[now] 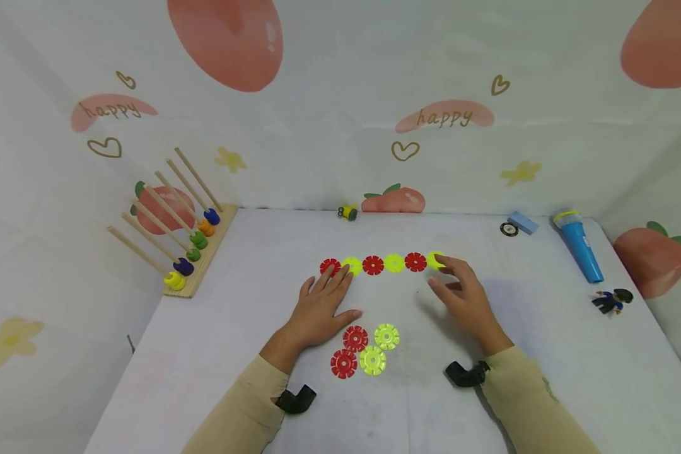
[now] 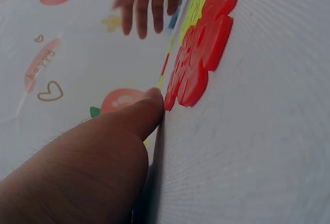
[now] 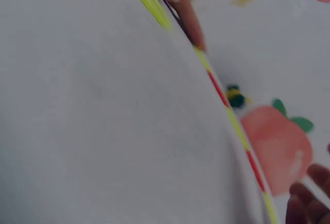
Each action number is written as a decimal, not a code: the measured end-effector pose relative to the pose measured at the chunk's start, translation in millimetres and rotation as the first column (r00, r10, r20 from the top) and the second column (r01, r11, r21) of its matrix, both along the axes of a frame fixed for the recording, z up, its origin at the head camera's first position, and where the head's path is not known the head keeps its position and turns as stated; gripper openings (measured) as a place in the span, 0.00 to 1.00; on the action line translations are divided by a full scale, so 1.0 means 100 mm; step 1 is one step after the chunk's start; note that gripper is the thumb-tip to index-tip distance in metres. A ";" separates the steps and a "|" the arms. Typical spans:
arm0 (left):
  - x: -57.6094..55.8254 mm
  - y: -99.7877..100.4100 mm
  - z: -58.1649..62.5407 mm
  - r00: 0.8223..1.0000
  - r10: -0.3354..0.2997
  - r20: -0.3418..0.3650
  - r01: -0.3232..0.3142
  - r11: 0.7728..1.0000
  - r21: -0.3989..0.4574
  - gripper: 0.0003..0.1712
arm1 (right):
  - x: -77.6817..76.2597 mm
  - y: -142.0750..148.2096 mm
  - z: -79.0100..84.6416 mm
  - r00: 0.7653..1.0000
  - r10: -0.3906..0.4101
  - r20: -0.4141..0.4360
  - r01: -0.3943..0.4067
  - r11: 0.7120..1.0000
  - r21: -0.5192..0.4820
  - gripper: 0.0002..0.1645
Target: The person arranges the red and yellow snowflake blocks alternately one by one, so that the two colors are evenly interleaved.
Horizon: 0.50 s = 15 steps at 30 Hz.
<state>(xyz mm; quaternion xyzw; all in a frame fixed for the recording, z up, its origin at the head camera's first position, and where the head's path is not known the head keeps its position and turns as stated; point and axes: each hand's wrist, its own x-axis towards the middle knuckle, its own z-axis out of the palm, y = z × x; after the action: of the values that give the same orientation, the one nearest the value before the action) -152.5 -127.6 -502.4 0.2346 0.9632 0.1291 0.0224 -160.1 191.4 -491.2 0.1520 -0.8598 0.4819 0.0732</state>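
Red and yellow-green notched plastic discs form a straight row across the table. My left hand (image 1: 320, 315) lies flat with fingers extended, its fingertips on the leftmost red disc (image 1: 325, 265) and the yellow-green disc (image 1: 352, 262) beside it. At the row's right end, my right hand (image 1: 466, 304) hovers by the last yellow-green disc (image 1: 432, 259), index fingertip overlapping it, thumb held apart. Nothing shows between those fingers. Below the left thumb sit two red discs (image 1: 343, 364) and two yellow-green discs (image 1: 372, 360) in a cluster. In the left wrist view, a red disc (image 2: 206, 54) lies beyond the thumb.
A wooden peg rack (image 1: 201, 268) with coloured pieces stands at left. By the back edge is a small yellow-green toy (image 1: 348, 212). On the right lie a blue block (image 1: 523, 222), a black round piece (image 1: 509, 229), a blue flashlight (image 1: 582, 249) and a toy figure (image 1: 611, 301).
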 end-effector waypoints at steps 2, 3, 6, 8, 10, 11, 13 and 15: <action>0.00 0.00 -0.01 1.000 0.002 -0.004 -0.002 1.000 -0.009 0.50 | 0.10 -0.09 0.04 0.994 0.086 0.063 -0.077 0.988 -0.130 0.29; 0.00 0.00 -0.01 1.000 0.004 -0.006 -0.004 1.000 -0.015 0.49 | 0.14 -0.14 0.05 0.986 0.141 0.087 -0.123 0.975 -0.186 0.28; -0.01 0.01 -0.03 1.000 0.008 -0.012 -0.009 1.000 -0.029 0.48 | 0.29 -0.34 0.05 0.950 0.284 0.132 -0.240 0.931 -0.274 0.28; -0.01 0.00 -0.02 1.000 0.007 -0.020 -0.008 1.000 -0.024 0.46 | 0.38 -0.48 0.03 0.926 0.352 0.138 -0.308 0.915 -0.262 0.30; -0.01 -0.01 -0.02 1.000 0.002 -0.031 -0.003 1.000 -0.024 0.45 | 0.46 -0.61 -0.01 0.913 0.384 0.142 -0.351 0.913 -0.209 0.32; -0.01 -0.01 -0.02 0.999 -0.002 -0.036 0.001 1.000 -0.021 0.44 | 0.50 -0.68 -0.02 0.910 0.386 0.148 -0.361 0.916 -0.173 0.33; -0.01 -0.01 -0.01 0.999 -0.008 -0.047 0.007 1.000 -0.022 0.43 | 0.56 -0.80 -0.05 0.919 0.362 0.154 -0.354 0.932 -0.075 0.36; -0.01 -0.02 -0.01 0.998 -0.010 -0.057 0.008 0.999 -0.031 0.42 | 0.61 -0.90 -0.06 0.937 0.314 0.155 -0.322 0.946 0.034 0.37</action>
<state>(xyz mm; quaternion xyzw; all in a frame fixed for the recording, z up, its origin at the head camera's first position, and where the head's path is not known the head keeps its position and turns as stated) -153.6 -129.1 -503.4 0.2423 0.9642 0.1075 -0.0011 -99.2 101.2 -497.4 0.2550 -0.8407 0.4719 -0.0741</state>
